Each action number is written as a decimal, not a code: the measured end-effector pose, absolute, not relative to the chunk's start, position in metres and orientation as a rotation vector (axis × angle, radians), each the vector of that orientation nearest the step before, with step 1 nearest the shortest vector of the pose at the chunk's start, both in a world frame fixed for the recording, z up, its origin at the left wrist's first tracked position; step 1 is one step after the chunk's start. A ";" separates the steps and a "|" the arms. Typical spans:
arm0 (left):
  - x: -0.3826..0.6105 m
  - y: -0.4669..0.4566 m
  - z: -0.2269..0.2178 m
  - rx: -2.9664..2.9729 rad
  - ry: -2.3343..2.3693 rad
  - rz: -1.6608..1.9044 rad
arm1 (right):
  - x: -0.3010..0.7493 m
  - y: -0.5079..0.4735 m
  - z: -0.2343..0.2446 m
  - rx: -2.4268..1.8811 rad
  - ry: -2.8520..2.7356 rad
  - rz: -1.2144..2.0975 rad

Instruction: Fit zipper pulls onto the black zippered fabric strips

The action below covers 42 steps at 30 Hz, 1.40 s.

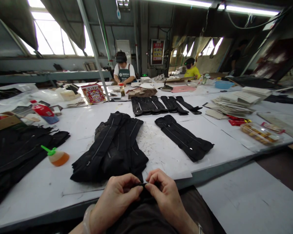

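My left hand (116, 196) and my right hand (162, 191) meet at the near table edge, both pinched shut on a small black zipper piece (143, 186) held between the fingertips. Just beyond them lies a heap of black zippered fabric pieces (112, 148). A second flat stack of black zippered pieces (184, 138) rests to the right of it. Further back, a row of black pieces (161, 104) is laid side by side.
The white table (222, 149) carries an orange glue bottle with a green cap (55, 156), black fabric (17, 152) at left, paper stacks (234, 102) and a clear tray (260, 132) at right. Two people work at the far side.
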<state>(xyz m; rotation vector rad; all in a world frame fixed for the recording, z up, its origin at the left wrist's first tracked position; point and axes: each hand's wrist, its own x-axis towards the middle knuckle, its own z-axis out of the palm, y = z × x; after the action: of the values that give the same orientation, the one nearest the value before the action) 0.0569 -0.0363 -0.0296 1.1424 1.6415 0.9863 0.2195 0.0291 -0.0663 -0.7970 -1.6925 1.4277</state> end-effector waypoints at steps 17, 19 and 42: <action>0.046 -0.042 -0.033 1.101 1.702 0.990 | 0.224 0.031 -0.084 -0.840 -1.694 1.306; 0.046 -0.042 -0.034 1.101 1.704 0.994 | 0.224 0.030 -0.084 -0.829 -1.688 1.324; 0.033 -0.021 0.070 2.071 1.641 1.011 | 0.208 0.026 -0.078 -0.559 -1.466 1.808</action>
<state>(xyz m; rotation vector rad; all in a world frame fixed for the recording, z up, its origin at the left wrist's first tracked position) 0.0326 -0.0215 0.0700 2.0709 1.6407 1.0112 0.2083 0.0259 -0.0781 -0.5590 -1.4656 1.8078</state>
